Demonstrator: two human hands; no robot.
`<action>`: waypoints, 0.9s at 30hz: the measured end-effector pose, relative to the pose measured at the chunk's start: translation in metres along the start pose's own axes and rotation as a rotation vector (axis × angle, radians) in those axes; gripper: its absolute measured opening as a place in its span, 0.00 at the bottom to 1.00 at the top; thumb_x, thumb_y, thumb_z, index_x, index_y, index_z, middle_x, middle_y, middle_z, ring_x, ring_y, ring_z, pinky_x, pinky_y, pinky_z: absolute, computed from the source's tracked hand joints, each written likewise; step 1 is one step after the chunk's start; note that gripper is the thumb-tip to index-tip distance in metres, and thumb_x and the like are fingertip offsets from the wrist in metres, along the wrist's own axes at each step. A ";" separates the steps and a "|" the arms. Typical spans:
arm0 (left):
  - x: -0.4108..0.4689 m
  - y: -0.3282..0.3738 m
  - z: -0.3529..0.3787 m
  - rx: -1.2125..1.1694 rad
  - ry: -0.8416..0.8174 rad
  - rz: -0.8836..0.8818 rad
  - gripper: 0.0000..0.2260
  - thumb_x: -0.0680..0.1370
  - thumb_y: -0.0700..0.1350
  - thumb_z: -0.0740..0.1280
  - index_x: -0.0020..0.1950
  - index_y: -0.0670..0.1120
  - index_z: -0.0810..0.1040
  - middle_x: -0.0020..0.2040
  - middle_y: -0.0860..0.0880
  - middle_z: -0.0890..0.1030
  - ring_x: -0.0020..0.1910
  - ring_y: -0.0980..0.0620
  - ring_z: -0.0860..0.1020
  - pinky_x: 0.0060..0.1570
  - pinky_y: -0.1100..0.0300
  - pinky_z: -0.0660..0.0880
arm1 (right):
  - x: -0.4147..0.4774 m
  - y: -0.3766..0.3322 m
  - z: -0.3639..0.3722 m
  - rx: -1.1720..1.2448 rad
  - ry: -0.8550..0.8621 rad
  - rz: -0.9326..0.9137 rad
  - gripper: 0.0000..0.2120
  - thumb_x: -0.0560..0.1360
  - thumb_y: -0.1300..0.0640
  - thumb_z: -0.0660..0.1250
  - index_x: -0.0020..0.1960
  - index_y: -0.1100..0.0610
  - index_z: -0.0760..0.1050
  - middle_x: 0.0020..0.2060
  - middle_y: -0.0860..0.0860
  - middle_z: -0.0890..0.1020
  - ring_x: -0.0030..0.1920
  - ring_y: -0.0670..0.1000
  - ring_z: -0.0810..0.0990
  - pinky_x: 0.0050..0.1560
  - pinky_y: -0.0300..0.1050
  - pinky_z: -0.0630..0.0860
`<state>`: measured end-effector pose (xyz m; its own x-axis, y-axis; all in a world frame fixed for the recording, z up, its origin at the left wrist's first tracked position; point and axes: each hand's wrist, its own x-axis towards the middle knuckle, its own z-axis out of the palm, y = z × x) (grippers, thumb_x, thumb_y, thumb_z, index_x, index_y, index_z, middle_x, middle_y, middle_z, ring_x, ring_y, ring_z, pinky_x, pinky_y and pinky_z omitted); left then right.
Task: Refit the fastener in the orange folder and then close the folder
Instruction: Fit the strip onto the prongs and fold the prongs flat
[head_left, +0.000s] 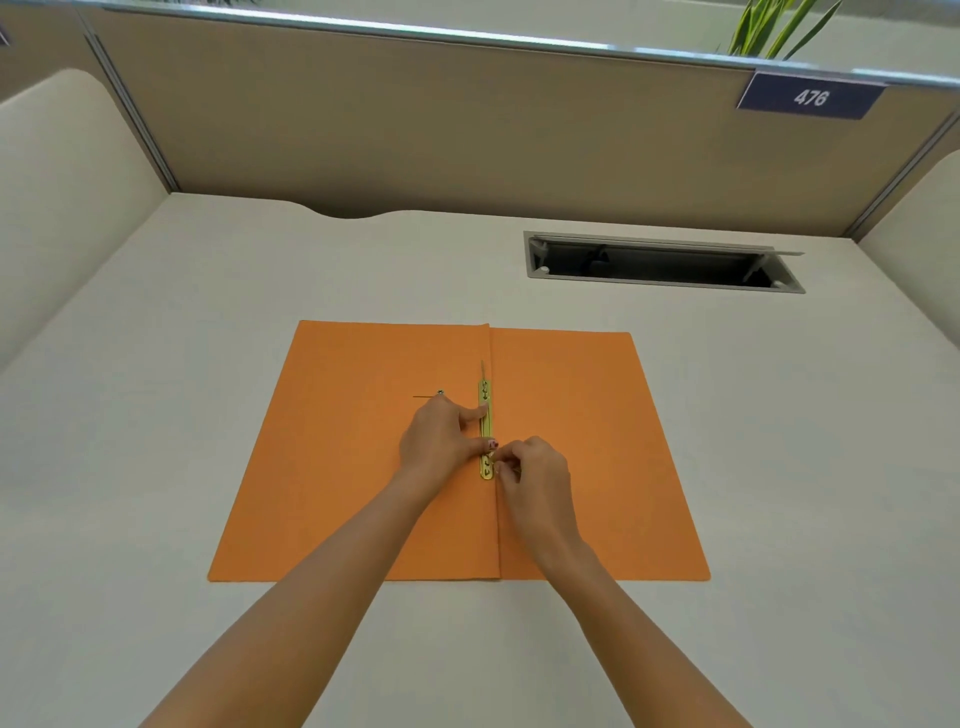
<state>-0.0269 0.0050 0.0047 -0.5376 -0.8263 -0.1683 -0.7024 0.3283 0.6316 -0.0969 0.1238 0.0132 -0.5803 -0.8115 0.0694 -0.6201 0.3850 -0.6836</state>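
Note:
The orange folder (571, 441) lies open and flat on the desk, its spine running toward me. A gold metal fastener bar (485, 415) rests along the spine on the left flap, and a thin prong (482, 370) stands up at its far end. My left hand (441, 436) presses on the bar, thumb near the far end and a fingertip near the near end. My right hand (535, 478) pinches at the bar's near end, where the fingers hide the detail. A small dark pin-like part (431, 396) lies on the left flap beside my left hand.
The cream desk (156, 415) is walled by tan partitions at the back and sides. An open cable slot (660, 265) is sunk into the desk at the back right. A blue plate marked 476 (810, 97) hangs on the partition, with plant leaves (774, 26) above.

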 end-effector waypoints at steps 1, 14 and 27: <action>0.000 0.000 0.000 -0.005 0.000 0.002 0.24 0.66 0.55 0.76 0.61 0.56 0.78 0.53 0.47 0.79 0.62 0.48 0.74 0.47 0.52 0.77 | -0.001 -0.001 0.001 0.006 0.003 -0.003 0.08 0.76 0.65 0.64 0.50 0.61 0.82 0.43 0.56 0.80 0.43 0.53 0.79 0.44 0.41 0.73; 0.000 0.001 0.000 -0.039 -0.010 -0.005 0.21 0.67 0.51 0.74 0.60 0.54 0.79 0.52 0.45 0.80 0.58 0.46 0.76 0.48 0.50 0.77 | -0.009 -0.015 0.014 0.048 -0.021 0.051 0.10 0.79 0.63 0.57 0.53 0.61 0.75 0.47 0.55 0.74 0.47 0.55 0.73 0.42 0.38 0.66; -0.001 0.002 0.000 -0.043 -0.013 -0.012 0.22 0.68 0.52 0.74 0.61 0.53 0.79 0.51 0.42 0.80 0.59 0.44 0.76 0.52 0.51 0.76 | -0.017 -0.017 0.013 -0.193 0.037 -0.096 0.16 0.75 0.72 0.59 0.59 0.62 0.76 0.47 0.57 0.78 0.44 0.56 0.77 0.39 0.43 0.69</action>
<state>-0.0282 0.0061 0.0063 -0.5355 -0.8238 -0.1860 -0.6882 0.2980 0.6615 -0.0694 0.1256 0.0147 -0.5307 -0.8330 0.1563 -0.7609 0.3871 -0.5208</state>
